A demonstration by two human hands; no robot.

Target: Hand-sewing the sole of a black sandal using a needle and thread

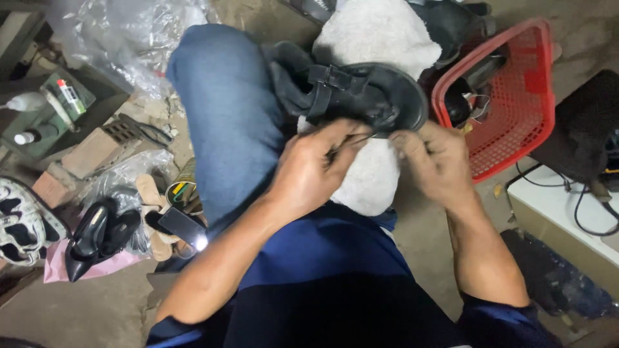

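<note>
We pinched a thin thread [351,143] taut between left hand [316,169] and right hand [433,161], just below the black sandal [361,96], best kept tight.

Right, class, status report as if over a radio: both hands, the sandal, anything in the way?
Left hand and right hand pinching at the black sandal edge. Sandal resting on white cloth over the knee. Nothing blocking; red basket alongside.
</note>
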